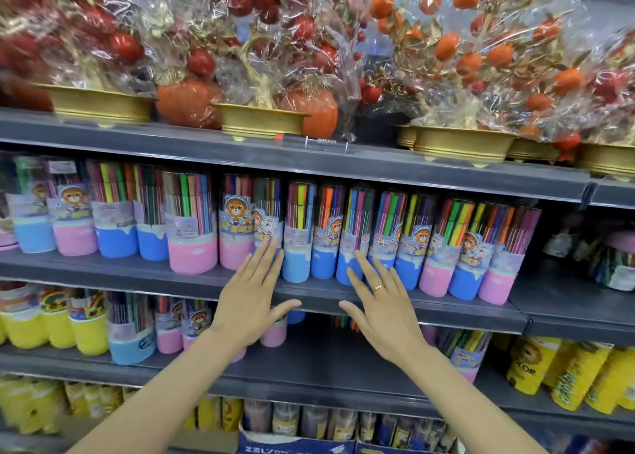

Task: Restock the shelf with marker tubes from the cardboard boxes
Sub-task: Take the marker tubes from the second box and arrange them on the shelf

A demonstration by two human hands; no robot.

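Note:
A row of clear marker tubes [299, 230] with pink or blue bases and bear labels stands along the dark grey middle shelf [137, 268]. My left hand [251, 295] is flat with straight fingers, its fingertips against a tube base near the row's middle. My right hand [381, 302], wearing a gold ring, is also flat, its fingertips reaching the blue bases just to the right. Neither hand holds anything. No cardboard box is in sight.
Wrapped ornamental fruit trees in gold pots [261, 120] fill the shelf above. The shelf below holds more marker tubes [132, 330] and yellow tubes [24, 326]. Yellow lion-label tubes [529, 364] lie at the lower right. Blue cartons [295, 445] sit at the bottom.

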